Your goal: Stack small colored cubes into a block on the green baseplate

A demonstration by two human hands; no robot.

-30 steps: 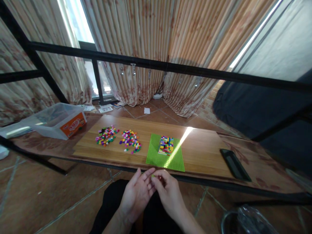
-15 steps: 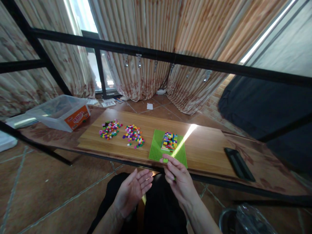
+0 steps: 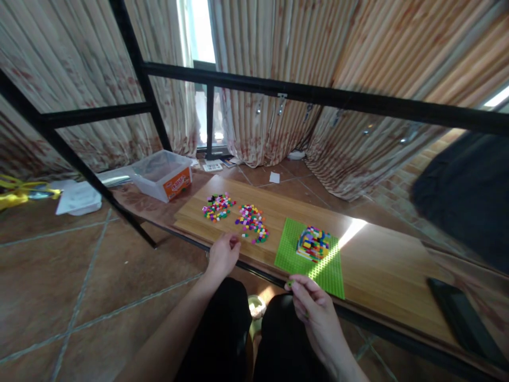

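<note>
My right hand (image 3: 314, 305) pinches a small green toy brick (image 3: 290, 284) between thumb and fingertips, just off the near edge of the green baseplate (image 3: 288, 246). A bit of green also shows lower in that hand. On the baseplate stands a hollow, multicoloured brick build (image 3: 313, 243), which neither hand touches. My left hand (image 3: 223, 255) is over the board's near edge, fingers loosely bent and apart from the bricks, with nothing visible in it. Beyond it lie two loose heaps of small coloured bricks, a left heap (image 3: 218, 207) and a right heap (image 3: 253, 223).
The wooden board (image 3: 377, 276) rests on a low bench. A clear plastic box (image 3: 153, 178) with an orange label stands at its left end, and a dark phone-like slab (image 3: 463, 318) lies at the right. A black metal rail (image 3: 254, 82) crosses behind.
My left hand has turned from palm up and moved forward to the board's edge near the heaps. My right hand still holds the green brick. The view has swung left.
</note>
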